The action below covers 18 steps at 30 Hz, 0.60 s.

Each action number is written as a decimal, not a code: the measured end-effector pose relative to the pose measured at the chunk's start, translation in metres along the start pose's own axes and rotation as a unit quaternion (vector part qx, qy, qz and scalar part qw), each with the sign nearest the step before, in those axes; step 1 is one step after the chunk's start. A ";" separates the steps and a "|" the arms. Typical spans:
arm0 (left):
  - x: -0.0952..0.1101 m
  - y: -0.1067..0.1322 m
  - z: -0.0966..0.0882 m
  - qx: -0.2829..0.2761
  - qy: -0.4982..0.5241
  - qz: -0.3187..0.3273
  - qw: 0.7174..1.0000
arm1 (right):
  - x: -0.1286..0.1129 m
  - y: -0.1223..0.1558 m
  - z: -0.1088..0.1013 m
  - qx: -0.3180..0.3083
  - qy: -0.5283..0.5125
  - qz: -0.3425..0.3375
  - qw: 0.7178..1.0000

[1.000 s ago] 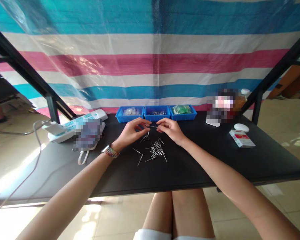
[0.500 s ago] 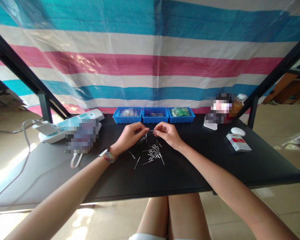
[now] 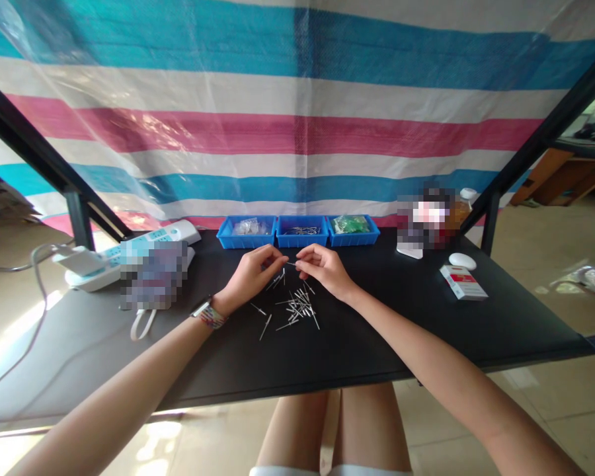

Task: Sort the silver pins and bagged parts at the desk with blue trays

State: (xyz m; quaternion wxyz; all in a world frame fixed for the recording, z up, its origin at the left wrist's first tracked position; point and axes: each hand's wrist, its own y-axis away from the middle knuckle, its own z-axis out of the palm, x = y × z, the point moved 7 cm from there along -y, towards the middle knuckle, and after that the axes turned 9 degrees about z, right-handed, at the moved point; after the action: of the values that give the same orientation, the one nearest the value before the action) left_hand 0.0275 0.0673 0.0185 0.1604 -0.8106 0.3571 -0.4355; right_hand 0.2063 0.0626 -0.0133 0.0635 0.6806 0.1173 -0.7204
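Observation:
Over the black table, my left hand (image 3: pixel 252 276) and my right hand (image 3: pixel 326 270) face each other with fingertips nearly meeting. Both are closed in a pinch on a thin silver blind rivet (image 3: pixel 291 264), one at each end. Most of the rivet is hidden by the fingers. Below and between the hands lies a loose pile of blind rivets (image 3: pixel 301 305). A few more rivets (image 3: pixel 277 279) lie close under my left fingers, and a single rivet (image 3: pixel 265 327) rests to the left of the pile.
Behind the hands stand three blue bins: the left bin (image 3: pixel 223 239) with clear bags, the middle bin (image 3: pixel 302 242) with metal pieces, the right bin (image 3: pixel 354 240) with a green packet. A power strip (image 3: pixel 84 281) lies left; a small box (image 3: pixel 463 283) and white mouse (image 3: pixel 463 261) lie right.
The camera view has shifted slightly, so the whole scene sits a little further left and lower. Both hands keep pinching the rivet in nearly the same place above the table.

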 end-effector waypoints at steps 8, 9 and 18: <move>0.006 0.001 0.002 -0.017 -0.004 0.003 1.000 | -0.005 0.002 -0.002 0.030 0.015 -0.020 0.999; 0.008 0.001 0.002 -0.018 0.001 0.007 1.000 | -0.005 0.002 -0.003 0.031 0.018 -0.018 0.999; 0.014 -0.001 0.005 -0.018 -0.019 0.045 0.999 | -0.003 0.000 -0.006 0.030 -0.006 -0.014 0.999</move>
State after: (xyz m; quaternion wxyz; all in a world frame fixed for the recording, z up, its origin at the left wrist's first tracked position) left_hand 0.0376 0.0577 0.0246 0.1721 -0.8048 0.3976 -0.4056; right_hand 0.2125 0.0641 -0.0104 0.0332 0.6758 0.1047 -0.7289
